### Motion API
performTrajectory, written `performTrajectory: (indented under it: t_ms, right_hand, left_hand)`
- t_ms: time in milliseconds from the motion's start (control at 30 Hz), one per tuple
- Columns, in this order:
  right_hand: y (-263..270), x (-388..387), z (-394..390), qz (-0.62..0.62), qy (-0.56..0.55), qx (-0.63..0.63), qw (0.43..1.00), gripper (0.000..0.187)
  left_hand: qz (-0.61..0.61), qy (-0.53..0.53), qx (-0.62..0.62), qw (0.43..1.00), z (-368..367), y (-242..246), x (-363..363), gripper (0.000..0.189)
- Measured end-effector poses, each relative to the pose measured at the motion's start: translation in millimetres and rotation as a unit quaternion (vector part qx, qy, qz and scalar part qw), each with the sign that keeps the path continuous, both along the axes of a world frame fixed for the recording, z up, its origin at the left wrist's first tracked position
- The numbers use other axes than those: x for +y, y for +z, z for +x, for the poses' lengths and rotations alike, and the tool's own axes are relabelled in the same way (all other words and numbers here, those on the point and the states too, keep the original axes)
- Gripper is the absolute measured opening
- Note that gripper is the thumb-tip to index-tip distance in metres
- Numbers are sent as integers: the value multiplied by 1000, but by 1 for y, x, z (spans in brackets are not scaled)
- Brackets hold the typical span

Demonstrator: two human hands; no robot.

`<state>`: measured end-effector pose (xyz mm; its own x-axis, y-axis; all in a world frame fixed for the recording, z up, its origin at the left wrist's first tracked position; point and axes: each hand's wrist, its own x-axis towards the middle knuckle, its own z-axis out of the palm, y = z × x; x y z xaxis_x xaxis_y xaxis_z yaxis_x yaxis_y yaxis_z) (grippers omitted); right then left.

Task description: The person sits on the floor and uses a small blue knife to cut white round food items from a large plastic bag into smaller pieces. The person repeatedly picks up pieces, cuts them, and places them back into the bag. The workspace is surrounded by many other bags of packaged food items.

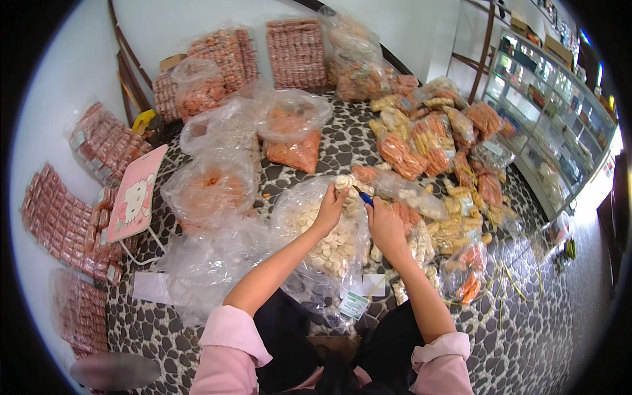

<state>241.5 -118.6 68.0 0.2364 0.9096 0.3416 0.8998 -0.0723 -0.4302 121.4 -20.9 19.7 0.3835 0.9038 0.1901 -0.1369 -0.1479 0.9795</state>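
In my left hand (330, 208) is the end of a bundle of white disc-shaped pieces (344, 182), which look like raw crackers in clear plastic. My right hand (387, 224) grips a small blue-handled tool (366, 198); its dark tip points at the bundle, and its exact kind is too small to tell. Below both hands lies a large clear plastic bag (282, 210), spread wide around many loose white discs (328, 254). More packed white strips (419, 247) rest on the floor beside my right forearm. A printed green-and-white label (353, 305) lies at the bag's near edge.
Open bags of orange pieces (291, 148) stand ahead and to the left. Packs of orange and yellow pieces (429, 143) are heaped at the right, before a glass display case (548, 113). A pink folding table (136, 192) leans on its side at left, near stacked reddish packs (64, 222).
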Motion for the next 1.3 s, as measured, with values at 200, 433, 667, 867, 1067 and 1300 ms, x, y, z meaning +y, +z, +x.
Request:
performTrajectory:
  t_ms: [200,433,667,867,1067,1300]
  right_hand:
    - [-3,16,-38,-9,39,-29,999,25]
    - [-27,12,-39,-126,76,-88,985,25]
    - [-32,39,-27,35,87,198,976,28]
    - [-44,56,-36,23,70,301,951,21]
    - [-39,55,-33,37,65,248,966,19]
    - [-33,52,-30,7,80,195,978,18]
  left_hand:
    - [83,120,-18,989,-33,-14,8,34]
    - [-3,84,-134,987,-65,-9,16,40]
    - [-167,45,-40,984,-73,-10,9,72]
    - [-155,-44,-71,984,-67,-19,6,62]
    - [472,143,310,813,-83,-3,0,40]
    - [575,43,310,756,-89,12,0,21]
